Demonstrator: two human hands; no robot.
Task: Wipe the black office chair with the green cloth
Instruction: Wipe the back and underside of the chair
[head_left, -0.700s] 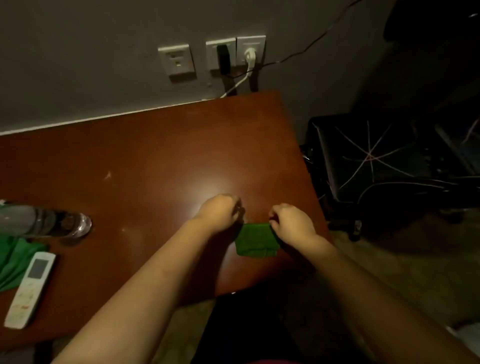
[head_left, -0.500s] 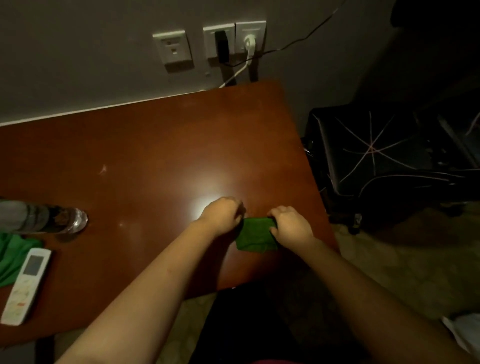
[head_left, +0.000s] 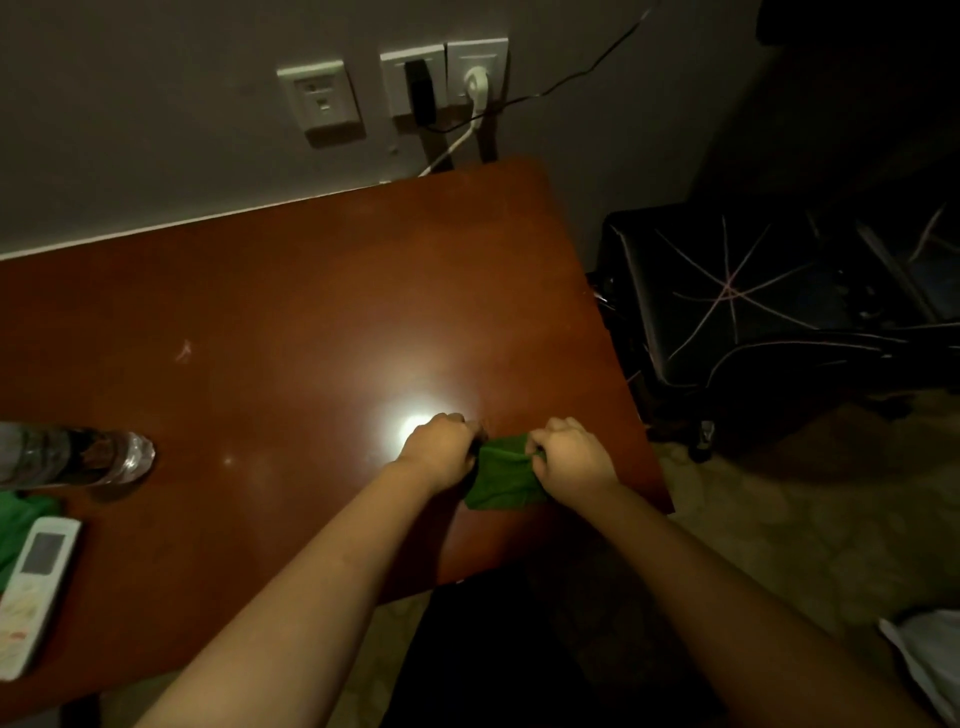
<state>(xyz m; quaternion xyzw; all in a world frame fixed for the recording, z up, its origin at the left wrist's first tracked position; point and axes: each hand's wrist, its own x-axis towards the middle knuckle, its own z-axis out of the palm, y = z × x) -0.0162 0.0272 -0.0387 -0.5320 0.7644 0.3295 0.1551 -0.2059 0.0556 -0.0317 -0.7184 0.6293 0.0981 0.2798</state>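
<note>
Here the green cloth, bunched small on the table, is gripped by curled fingers of both hands.

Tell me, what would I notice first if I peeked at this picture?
Probably the two hands at the front right of the brown table: the left hand and right hand both grip a small green cloth, beside a bright glare on the wood. Next, the plastic bottle lying on its side and the white remote at the far left.
</note>
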